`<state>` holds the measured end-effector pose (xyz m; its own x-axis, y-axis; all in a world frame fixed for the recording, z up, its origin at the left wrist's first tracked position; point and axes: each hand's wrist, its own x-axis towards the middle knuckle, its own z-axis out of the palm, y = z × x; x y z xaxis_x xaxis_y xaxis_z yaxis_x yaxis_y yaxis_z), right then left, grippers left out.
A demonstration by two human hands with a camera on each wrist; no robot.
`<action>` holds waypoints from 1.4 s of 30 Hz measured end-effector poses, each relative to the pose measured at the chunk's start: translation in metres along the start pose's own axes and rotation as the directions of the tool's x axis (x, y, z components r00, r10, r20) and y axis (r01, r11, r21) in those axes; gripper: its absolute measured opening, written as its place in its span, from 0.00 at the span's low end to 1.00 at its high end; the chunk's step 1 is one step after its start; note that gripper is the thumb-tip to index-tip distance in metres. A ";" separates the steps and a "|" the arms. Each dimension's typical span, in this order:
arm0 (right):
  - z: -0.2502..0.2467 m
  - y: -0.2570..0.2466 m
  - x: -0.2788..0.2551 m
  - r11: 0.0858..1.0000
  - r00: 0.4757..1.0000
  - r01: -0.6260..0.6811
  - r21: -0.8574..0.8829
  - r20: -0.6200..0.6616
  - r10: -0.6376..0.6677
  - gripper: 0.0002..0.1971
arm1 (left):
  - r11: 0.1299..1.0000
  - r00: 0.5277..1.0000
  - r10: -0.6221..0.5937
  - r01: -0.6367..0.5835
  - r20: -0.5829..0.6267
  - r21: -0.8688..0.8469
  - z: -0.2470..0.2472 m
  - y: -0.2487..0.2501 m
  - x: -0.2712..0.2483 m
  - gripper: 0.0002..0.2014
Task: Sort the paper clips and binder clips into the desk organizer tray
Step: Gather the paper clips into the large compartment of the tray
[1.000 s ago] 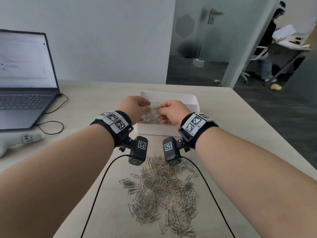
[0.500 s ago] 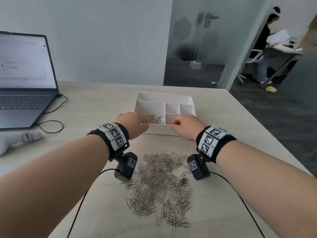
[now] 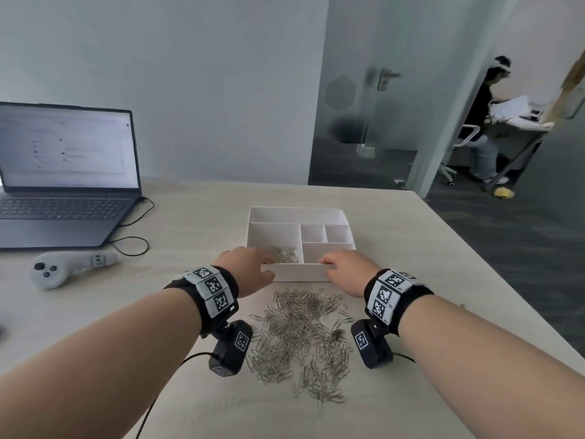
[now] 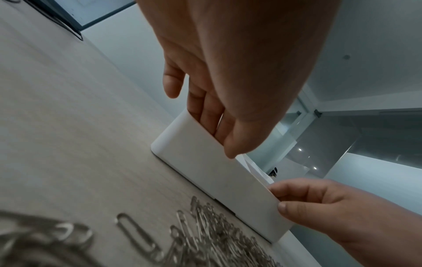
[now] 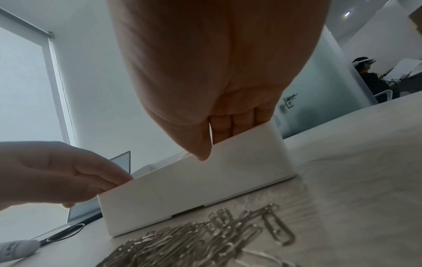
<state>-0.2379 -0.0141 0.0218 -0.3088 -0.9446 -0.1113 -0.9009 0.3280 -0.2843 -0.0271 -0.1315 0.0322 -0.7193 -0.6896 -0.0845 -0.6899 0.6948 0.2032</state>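
- Both hands lowered from over the white compartmented plastic tray (image 3: 300,272) to its near wall.
- Left hand (image 3: 245,270) and right hand (image 3: 346,270) now pinching that rim, thumbs outside.
- Few silver wire paper clips (image 3: 285,254) inside; main pile (image 3: 300,337) unsorted on the desk, so probably repositioning.

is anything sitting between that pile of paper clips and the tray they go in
Only the tray's own near wall, gripped at the rim by the left hand and right hand. The paper clips lie just before it.
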 end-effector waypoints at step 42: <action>0.034 -0.039 -0.059 0.988 0.972 0.132 0.083 0.183 -0.145 0.11 | 0.982 0.965 0.177 -0.185 0.193 0.028 0.039 0.045 -0.040 0.19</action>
<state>-0.1745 0.0289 0.0070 -0.1138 -0.9637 -0.2415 -0.9053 0.2007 -0.3743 -0.0323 -0.0647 0.0063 -0.8318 -0.5033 -0.2342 -0.5466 0.8161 0.1878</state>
